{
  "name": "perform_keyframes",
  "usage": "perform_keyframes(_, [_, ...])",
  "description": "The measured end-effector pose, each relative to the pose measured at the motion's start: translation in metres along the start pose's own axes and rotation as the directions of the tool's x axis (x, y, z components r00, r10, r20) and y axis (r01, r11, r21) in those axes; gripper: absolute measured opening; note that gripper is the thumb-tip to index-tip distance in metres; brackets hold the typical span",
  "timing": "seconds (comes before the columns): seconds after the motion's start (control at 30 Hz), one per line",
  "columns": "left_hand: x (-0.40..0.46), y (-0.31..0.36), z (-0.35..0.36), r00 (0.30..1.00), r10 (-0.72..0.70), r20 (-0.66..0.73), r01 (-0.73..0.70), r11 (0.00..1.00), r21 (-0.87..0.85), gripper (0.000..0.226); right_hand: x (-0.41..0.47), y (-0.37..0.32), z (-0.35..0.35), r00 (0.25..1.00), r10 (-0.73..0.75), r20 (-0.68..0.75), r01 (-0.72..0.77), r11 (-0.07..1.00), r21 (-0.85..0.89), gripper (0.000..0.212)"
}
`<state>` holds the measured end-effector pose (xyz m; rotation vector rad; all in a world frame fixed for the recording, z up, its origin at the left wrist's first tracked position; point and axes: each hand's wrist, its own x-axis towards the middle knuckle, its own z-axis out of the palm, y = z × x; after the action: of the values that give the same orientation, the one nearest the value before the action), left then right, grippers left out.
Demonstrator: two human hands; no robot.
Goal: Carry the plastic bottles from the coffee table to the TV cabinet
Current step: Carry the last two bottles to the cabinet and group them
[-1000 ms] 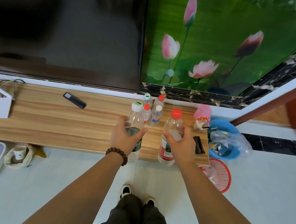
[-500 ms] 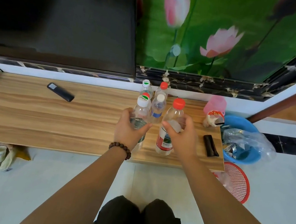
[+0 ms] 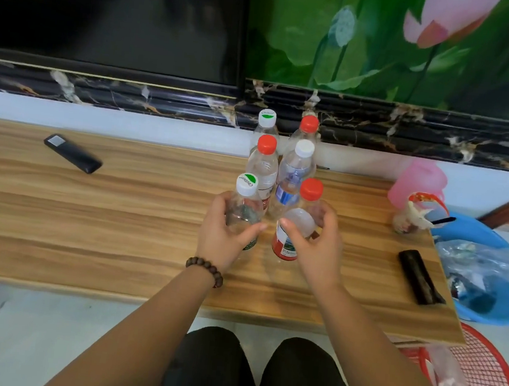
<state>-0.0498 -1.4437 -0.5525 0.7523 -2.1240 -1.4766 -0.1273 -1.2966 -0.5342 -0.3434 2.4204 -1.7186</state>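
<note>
Now that we have lowered both bottles onto the worktop (image 3: 119,210) beside the four already there, our left hand (image 3: 222,230) wraps the green-capped bottle (image 3: 244,204) and our right hand (image 3: 314,243) the red-capped bottle (image 3: 298,225), ready to release.

We are reading "C'estbon" on the green-and-white cap (image 3: 247,184) of the clear plastic bottle; the other labels are staying too blurred.

You have six clear plastic bottles on the wooden TV cabinet (image 3: 119,216): three red-capped (image 3: 310,188) (image 3: 267,144) (image 3: 309,123), two with green-and-white caps (image 3: 247,184) (image 3: 267,118), one white-capped (image 3: 304,148). You also have two black bar-shaped objects (image 3: 72,153) (image 3: 421,277), one pink plastic cup (image 3: 417,183), one blue plastic basin (image 3: 487,296), one red mesh basket (image 3: 484,383)
</note>
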Motion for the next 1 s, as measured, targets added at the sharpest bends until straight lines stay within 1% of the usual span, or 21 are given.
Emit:
perform_keyframes(0.1, [0.005,-0.009,0.005,0.999,0.052,0.009,-0.052,0.998,-0.025,0.078,0.005,0.016,0.009,0.998,-0.061,-0.013,0.062,0.997,0.035,0.067])
perform_keyframes(0.27, [0.003,-0.024,0.008,0.996,0.067,0.065,-0.062,0.996,-0.067,0.109,0.008,0.030,0.009,0.993,-0.118,-0.028,0.120,0.988,0.098,0.066])
perform_keyframes(0.33, [-0.001,-0.032,0.008,0.993,0.076,0.089,-0.066,0.991,-0.112,0.107,0.007,0.036,0.008,0.993,-0.119,-0.015,0.120,0.986,0.120,0.071])
perform_keyframes(0.4, [-0.005,-0.039,0.007,0.991,0.091,0.102,-0.077,0.988,-0.138,0.095,0.008,0.042,0.007,0.993,-0.118,0.020,0.115,0.985,0.126,0.080])
perform_keyframes(0.53, [-0.015,-0.055,0.004,0.994,0.083,0.070,-0.075,0.991,-0.109,0.089,0.005,0.057,0.008,0.991,-0.108,0.080,0.098,0.988,0.120,0.106])
perform_keyframes(0.6, [-0.017,-0.063,0.006,0.996,0.069,0.059,-0.064,0.994,-0.086,0.084,0.003,0.065,0.010,0.989,-0.128,0.079,0.120,0.989,0.092,0.110])
perform_keyframes(0.67, [-0.016,-0.067,0.007,0.998,0.042,0.049,-0.039,0.998,-0.058,0.075,0.000,0.072,0.012,0.986,-0.152,0.075,0.147,0.987,0.057,0.100])
perform_keyframes(0.73, [-0.012,-0.068,0.010,0.998,0.029,0.055,-0.028,0.999,-0.016,0.068,-0.002,0.077,0.014,0.990,-0.135,0.044,0.133,0.990,0.038,0.081])
perform_keyframes(0.8, [-0.006,-0.067,0.013,0.996,0.035,0.082,-0.037,0.999,0.027,0.067,-0.002,0.081,0.015,0.993,-0.110,0.029,0.109,0.994,0.028,0.068])
perform_keyframes(0.83, [-0.003,-0.067,0.015,0.995,0.039,0.093,-0.042,0.999,0.030,0.068,0.000,0.081,0.016,0.994,-0.103,0.030,0.102,0.995,0.022,0.065])
perform_keyframes(1.0, [0.006,-0.066,0.022,0.995,0.050,0.092,-0.056,0.996,0.067,0.071,0.007,0.081,0.020,0.996,-0.087,0.023,0.087,0.996,0.004,0.068])
